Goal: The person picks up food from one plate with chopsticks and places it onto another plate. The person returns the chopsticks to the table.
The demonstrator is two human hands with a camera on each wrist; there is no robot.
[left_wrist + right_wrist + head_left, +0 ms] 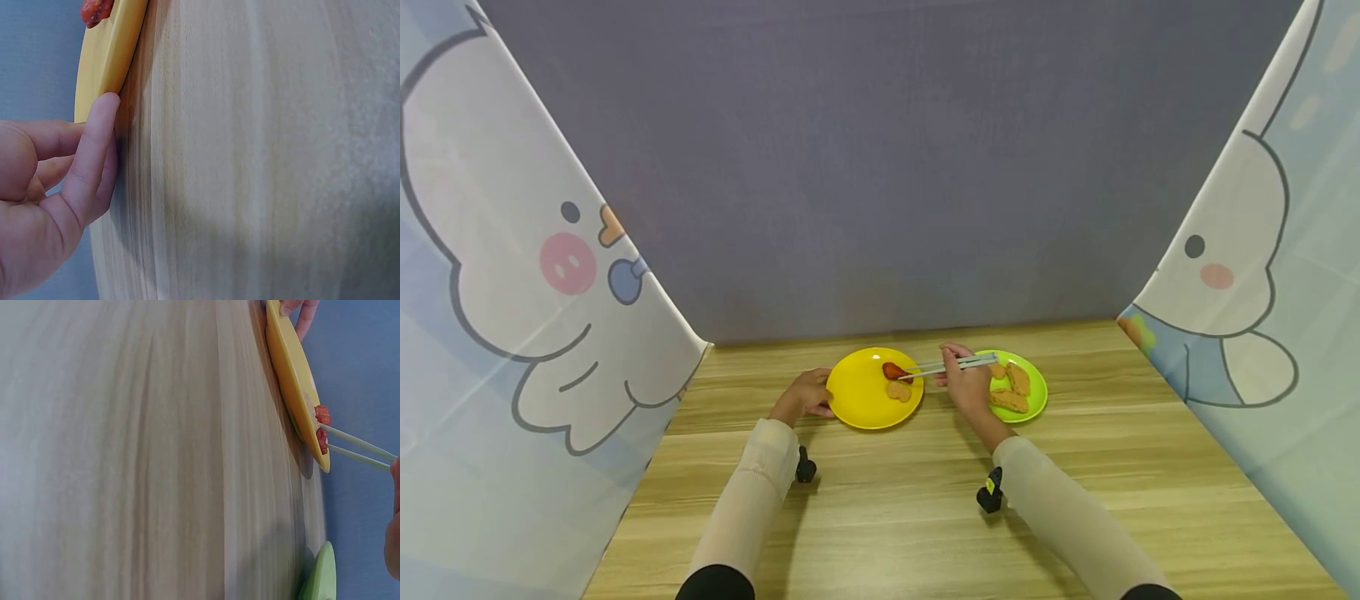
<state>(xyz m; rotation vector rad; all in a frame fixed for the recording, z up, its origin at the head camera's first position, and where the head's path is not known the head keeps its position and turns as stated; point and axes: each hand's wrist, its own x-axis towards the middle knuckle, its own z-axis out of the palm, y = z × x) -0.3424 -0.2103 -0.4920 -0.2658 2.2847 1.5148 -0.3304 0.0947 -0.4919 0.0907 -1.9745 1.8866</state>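
Note:
My left hand (810, 393) pinches the left rim of a yellow plate (856, 400), thumb on one side and fingers on the other. In my right hand (967, 386) is a pair of pale chopsticks (931, 368), pointing left over the plate. Their tips meet a glossy red food piece (892, 372), shaped like a small drumstick, at the plate's right side. Just below it lies a tan, nugget-like piece (898, 391). The left wrist view catches the plate's edge (112, 62) against my fingers; in the right wrist view the chopsticks (359, 445) straddle the red piece (322, 425).
Partly behind my right hand, a green plate (1039, 395) carries several tan, breaded-looking pieces (1009, 401). Both plates stand on a wood-grain table (880, 508), near its back edge. A grey cloth (880, 183) rises behind, and cartoon-printed sheets (497, 250) flank the table.

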